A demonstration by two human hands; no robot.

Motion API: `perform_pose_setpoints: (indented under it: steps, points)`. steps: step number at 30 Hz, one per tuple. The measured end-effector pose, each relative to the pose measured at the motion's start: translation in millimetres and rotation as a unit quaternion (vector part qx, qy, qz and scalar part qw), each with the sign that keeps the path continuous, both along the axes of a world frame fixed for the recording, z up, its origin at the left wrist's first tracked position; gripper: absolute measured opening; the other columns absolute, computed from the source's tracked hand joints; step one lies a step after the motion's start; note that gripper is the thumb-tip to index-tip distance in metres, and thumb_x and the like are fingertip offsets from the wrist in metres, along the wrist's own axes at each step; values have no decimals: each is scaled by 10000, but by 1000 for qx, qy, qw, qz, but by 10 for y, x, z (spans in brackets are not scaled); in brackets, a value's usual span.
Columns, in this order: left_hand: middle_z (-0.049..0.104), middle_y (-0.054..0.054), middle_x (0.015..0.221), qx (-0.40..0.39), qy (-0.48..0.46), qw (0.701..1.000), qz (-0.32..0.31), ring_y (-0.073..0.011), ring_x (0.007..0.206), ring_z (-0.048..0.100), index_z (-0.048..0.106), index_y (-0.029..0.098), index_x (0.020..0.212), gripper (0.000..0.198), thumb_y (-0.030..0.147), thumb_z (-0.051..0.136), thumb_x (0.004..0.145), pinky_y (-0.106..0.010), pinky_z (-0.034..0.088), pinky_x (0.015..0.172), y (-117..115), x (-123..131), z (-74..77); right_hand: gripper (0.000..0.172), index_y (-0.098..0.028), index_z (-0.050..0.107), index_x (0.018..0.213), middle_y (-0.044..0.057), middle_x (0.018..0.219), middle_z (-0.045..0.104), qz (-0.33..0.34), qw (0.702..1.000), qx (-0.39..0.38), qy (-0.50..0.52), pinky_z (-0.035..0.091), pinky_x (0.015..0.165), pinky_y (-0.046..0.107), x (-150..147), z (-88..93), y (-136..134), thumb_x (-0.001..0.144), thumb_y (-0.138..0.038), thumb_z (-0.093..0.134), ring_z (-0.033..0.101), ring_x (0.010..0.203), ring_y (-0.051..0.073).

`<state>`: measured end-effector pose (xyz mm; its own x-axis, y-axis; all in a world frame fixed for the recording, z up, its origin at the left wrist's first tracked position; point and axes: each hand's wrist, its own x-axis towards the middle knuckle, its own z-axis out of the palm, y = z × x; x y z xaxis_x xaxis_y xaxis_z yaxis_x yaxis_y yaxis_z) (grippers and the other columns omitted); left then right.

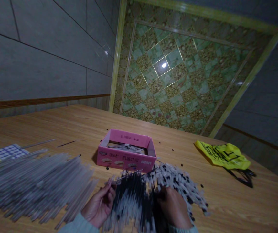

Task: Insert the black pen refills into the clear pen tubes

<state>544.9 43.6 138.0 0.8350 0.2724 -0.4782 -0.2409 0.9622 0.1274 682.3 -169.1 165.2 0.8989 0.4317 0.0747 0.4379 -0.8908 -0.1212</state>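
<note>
Pale tubes (39, 184) lie at nine o'clock, probably for easy reach. The left hand (100, 201) pinches a thin stick (127, 175). Dark sticks (133, 187) lie between the hands, a pink box (123, 164) at twelve. The right hand (174, 204) curls, any hold hidden, beside small pieces (177, 178) at one.

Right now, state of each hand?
Left hand: closed, pinching a thin pale stick.
Right hand: curled over dark sticks; whether it holds any can't be told.

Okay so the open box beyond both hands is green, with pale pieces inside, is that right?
Not quite: the head view shows the open box is pink. It does stand beyond the left hand and right hand, with pale pieces inside.
</note>
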Motion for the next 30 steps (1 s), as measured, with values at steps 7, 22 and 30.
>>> perform_pose_setpoints:
  steps: [7,22,30]
  points:
    - [579,-49,724,9,12,1000,-5,-54,480,590,561,100,802,195,42,383,856,-124,512,396,2,3,-15,104,-231,669,769,51,787,698,19,999,32,9,349,565,252,-28,-58,60,720,-248,579,635,779,227]
    - [589,-34,679,25,21,999,-5,-61,465,599,573,97,799,184,39,405,849,-132,519,390,-12,2,10,182,-138,610,822,53,766,679,115,924,357,80,465,622,219,-82,-219,342,827,-258,473,633,729,183]
    - [599,-29,661,59,21,998,0,-64,468,607,562,88,858,187,17,389,849,-124,519,390,-22,5,-2,235,-125,642,962,101,912,684,116,887,442,67,467,760,295,-64,-301,345,825,-267,514,622,850,229]
